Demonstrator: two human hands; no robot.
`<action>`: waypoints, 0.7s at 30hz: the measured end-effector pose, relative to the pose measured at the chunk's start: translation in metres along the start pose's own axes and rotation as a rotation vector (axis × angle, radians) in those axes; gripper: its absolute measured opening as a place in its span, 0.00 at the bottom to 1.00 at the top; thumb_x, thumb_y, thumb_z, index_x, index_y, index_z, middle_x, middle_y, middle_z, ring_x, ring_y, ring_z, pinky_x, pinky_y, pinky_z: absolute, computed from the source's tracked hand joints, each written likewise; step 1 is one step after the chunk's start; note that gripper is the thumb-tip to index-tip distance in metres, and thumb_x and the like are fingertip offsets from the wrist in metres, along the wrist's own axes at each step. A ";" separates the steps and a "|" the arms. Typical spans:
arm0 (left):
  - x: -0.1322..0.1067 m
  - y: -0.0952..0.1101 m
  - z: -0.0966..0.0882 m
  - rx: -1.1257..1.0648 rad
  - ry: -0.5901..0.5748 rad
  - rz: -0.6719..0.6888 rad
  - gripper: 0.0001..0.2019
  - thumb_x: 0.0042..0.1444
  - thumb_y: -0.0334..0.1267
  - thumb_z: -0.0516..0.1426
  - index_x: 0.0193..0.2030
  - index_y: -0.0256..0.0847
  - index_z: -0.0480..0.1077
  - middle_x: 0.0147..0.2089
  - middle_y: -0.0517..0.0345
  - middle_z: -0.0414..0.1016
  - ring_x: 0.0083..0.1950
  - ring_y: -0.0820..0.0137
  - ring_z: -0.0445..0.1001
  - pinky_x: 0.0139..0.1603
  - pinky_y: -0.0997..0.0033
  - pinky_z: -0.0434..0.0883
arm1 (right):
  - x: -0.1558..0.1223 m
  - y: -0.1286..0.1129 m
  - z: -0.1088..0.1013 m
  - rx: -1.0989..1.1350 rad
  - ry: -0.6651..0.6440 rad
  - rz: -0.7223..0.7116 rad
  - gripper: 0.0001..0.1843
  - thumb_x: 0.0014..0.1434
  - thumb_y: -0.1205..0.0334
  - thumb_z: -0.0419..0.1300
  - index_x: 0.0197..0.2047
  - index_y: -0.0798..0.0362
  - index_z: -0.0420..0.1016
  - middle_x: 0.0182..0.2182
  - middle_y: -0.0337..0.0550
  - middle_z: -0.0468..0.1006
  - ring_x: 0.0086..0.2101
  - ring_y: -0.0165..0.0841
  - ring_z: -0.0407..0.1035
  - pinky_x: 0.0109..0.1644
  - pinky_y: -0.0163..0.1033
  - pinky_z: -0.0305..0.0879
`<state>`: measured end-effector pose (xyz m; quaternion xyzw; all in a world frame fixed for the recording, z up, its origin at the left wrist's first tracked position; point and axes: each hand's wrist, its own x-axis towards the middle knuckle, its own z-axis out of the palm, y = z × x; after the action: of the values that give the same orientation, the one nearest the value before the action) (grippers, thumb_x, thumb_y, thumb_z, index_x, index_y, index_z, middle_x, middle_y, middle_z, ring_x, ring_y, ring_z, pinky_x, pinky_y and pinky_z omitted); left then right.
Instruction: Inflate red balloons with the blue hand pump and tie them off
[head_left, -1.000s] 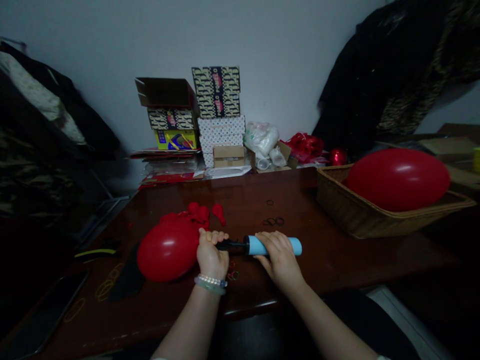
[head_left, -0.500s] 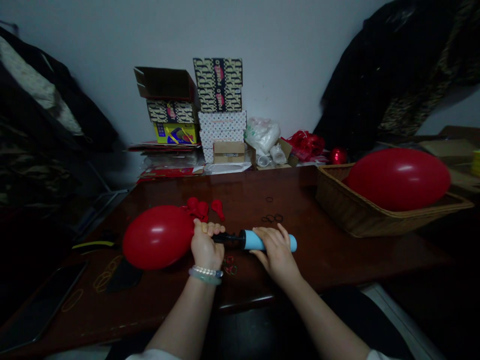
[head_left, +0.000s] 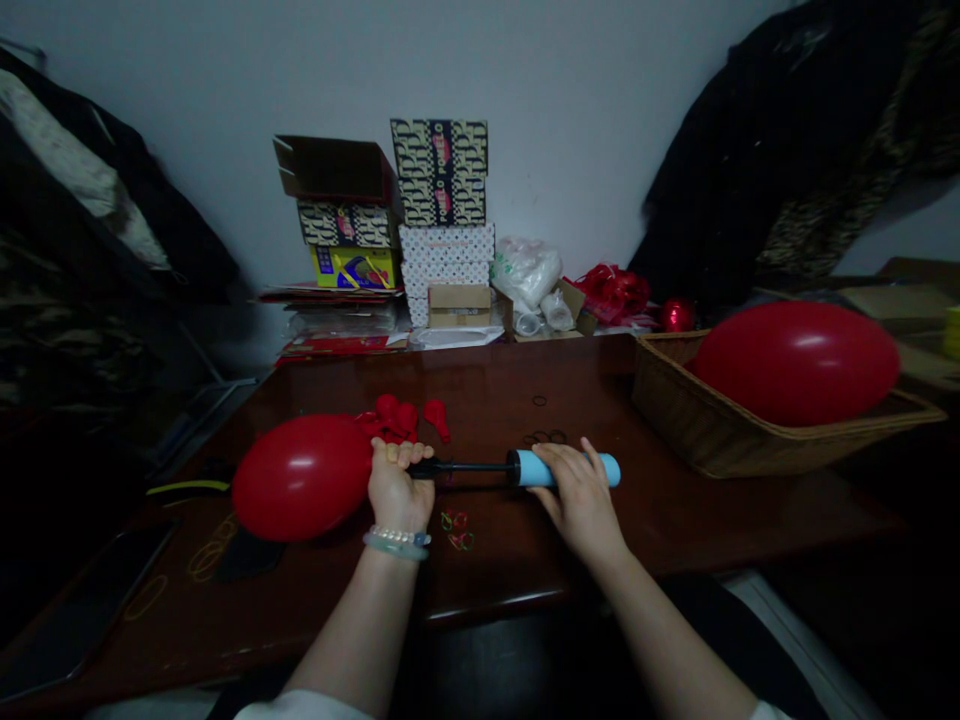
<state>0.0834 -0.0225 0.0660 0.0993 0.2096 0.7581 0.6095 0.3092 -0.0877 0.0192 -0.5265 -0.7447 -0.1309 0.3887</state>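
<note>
Wrapping left fingers (head_left: pixel 397 453) around balloon (head_left: pixel 302 477) and pump (head_left: pixel 525 467); right fingers (head_left: pixel 562 453) press barrel (head_left: pixel 606 469).

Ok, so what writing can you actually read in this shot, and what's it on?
Black-and-cream boxes: big repeated letters, possibly "P", but I can't be sure; their pink labels are too blurred to read.
Yellow box: print too small and blurred to read.
Small cardboard box: label too small to read.
Blue pump: no writing shows.

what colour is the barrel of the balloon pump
The pump barrel is light blue, seen most clearly in the head view.
</note>
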 end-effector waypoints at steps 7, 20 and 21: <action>-0.016 -0.026 -0.001 0.009 -0.027 -0.073 0.22 0.64 0.43 0.51 0.20 0.40 0.50 0.17 0.67 0.50 0.20 0.76 0.57 0.29 0.72 0.63 | -0.005 -0.015 0.012 0.116 0.029 -0.021 0.24 0.61 0.62 0.57 0.60 0.52 0.62 0.50 0.50 0.74 0.52 0.42 0.67 0.62 0.61 0.57; -0.026 -0.032 0.006 0.069 -0.014 -0.075 0.23 0.63 0.46 0.51 0.19 0.40 0.51 0.17 0.66 0.51 0.20 0.75 0.57 0.30 0.70 0.65 | -0.006 -0.022 0.016 0.153 -0.008 -0.017 0.27 0.60 0.60 0.59 0.61 0.51 0.61 0.52 0.52 0.73 0.52 0.43 0.67 0.56 0.55 0.65; -0.025 -0.029 0.008 0.072 -0.025 -0.068 0.23 0.63 0.46 0.52 0.19 0.41 0.51 0.17 0.66 0.51 0.20 0.75 0.57 0.30 0.70 0.64 | -0.005 -0.022 0.015 0.152 -0.010 -0.024 0.27 0.60 0.60 0.59 0.62 0.51 0.61 0.52 0.52 0.73 0.52 0.43 0.67 0.56 0.55 0.65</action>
<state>0.1179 -0.0405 0.0631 0.1237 0.2323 0.7276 0.6335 0.2841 -0.0905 0.0106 -0.4873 -0.7607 -0.0757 0.4222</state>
